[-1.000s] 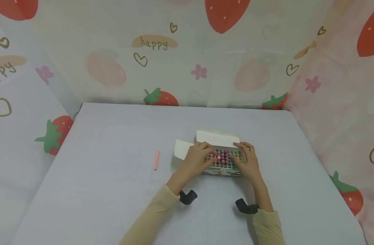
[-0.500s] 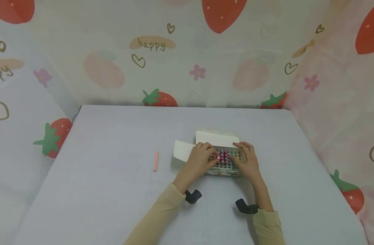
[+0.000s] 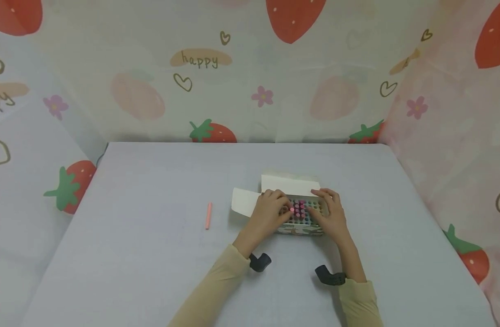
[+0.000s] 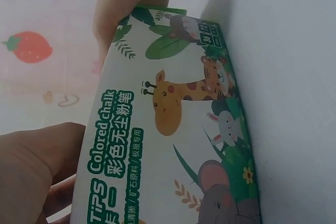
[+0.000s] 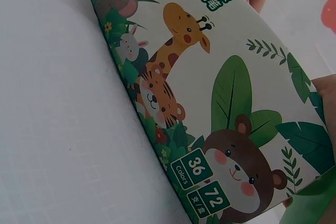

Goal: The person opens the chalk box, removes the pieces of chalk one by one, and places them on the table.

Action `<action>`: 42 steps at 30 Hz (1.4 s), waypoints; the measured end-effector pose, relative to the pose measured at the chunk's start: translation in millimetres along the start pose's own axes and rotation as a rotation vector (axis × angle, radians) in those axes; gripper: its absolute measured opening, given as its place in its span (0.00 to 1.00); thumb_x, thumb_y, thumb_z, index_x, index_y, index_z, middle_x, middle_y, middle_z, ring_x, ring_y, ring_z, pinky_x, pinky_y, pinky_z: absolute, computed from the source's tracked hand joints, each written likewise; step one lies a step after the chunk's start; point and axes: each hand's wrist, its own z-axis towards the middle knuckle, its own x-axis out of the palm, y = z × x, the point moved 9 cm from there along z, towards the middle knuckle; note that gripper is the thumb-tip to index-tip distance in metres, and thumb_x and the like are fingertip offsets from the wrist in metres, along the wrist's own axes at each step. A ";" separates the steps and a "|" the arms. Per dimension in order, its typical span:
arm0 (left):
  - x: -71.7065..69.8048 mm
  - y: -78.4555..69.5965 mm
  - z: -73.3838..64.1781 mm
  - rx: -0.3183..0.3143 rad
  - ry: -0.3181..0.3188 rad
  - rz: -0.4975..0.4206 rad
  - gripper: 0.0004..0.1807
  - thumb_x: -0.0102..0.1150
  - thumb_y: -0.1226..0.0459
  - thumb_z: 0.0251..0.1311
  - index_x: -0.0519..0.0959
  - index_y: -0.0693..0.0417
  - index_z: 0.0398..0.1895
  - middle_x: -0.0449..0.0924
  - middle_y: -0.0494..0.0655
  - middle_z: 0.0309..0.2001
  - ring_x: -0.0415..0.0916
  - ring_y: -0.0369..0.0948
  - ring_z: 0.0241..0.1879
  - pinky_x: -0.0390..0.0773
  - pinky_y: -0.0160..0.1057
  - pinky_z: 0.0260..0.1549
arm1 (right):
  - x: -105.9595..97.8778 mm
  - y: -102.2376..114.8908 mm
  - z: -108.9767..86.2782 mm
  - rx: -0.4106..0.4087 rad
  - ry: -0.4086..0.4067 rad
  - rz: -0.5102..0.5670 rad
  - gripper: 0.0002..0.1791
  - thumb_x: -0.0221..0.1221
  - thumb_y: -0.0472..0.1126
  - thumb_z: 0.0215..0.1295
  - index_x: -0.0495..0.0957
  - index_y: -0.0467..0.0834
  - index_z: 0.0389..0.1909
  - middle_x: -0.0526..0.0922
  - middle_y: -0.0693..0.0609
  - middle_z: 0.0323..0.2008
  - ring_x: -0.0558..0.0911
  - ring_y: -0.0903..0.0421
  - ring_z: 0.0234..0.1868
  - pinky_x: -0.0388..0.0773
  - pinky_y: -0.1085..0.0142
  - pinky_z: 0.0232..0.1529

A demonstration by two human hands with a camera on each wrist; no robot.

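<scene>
An open box of colored chalk (image 3: 301, 230) stands on the table, filled with upright sticks. My left hand (image 3: 264, 213) reaches over its left part, thumb and index fingertip pinching a pink chalk stick (image 3: 292, 210) among darker pink ones. At the box's right end my right hand (image 3: 333, 218) holds it, thumb over the chalk and fingers at the back edge. The left wrist view shows the printed front with a giraffe (image 4: 170, 103) and part of the left hand (image 4: 31, 161). A bear picture (image 5: 236, 166) shows in the right wrist view, the right hand (image 5: 325, 98) partly hidden behind the box.
A light pink chalk stick (image 3: 208, 215) lies alone on the white table (image 3: 152, 254), left of the box. White lid flaps stand open at the back (image 3: 288, 184) and left (image 3: 243, 202). Strawberry-printed cloth (image 3: 217, 95) hangs around the table.
My left hand has shifted slightly right, its fingertips closing in on the pink chalk stick. The right hand stays at the box. The head view has drifted a little.
</scene>
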 end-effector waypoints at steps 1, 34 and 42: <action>-0.6 0.2 0.0 -0.002 -0.004 -0.006 0.07 0.61 0.54 0.56 0.81 0.45 0.33 0.77 0.40 0.43 0.70 0.40 0.43 0.70 0.41 0.41 | 0.3 -0.4 0.2 -0.001 0.001 -0.001 0.26 0.62 0.40 0.58 0.70 0.45 0.58 0.60 0.40 0.61 0.61 0.37 0.63 0.54 0.36 0.56; -95.0 30.3 -19.3 -0.033 -0.267 -0.534 0.06 0.62 0.57 0.56 0.81 0.46 0.36 0.77 0.38 0.42 0.68 0.37 0.47 0.68 0.42 0.49 | 2.9 -1.0 0.1 0.030 0.020 0.024 0.27 0.62 0.39 0.57 0.69 0.46 0.59 0.59 0.42 0.62 0.60 0.38 0.64 0.55 0.37 0.57; -115.6 45.7 -31.3 -0.055 -0.303 -0.532 0.06 0.63 0.59 0.56 0.81 0.45 0.36 0.78 0.36 0.42 0.69 0.37 0.47 0.68 0.41 0.49 | 2.1 -0.2 0.3 0.034 0.018 0.026 0.27 0.62 0.39 0.57 0.69 0.46 0.59 0.59 0.42 0.62 0.60 0.39 0.64 0.55 0.37 0.57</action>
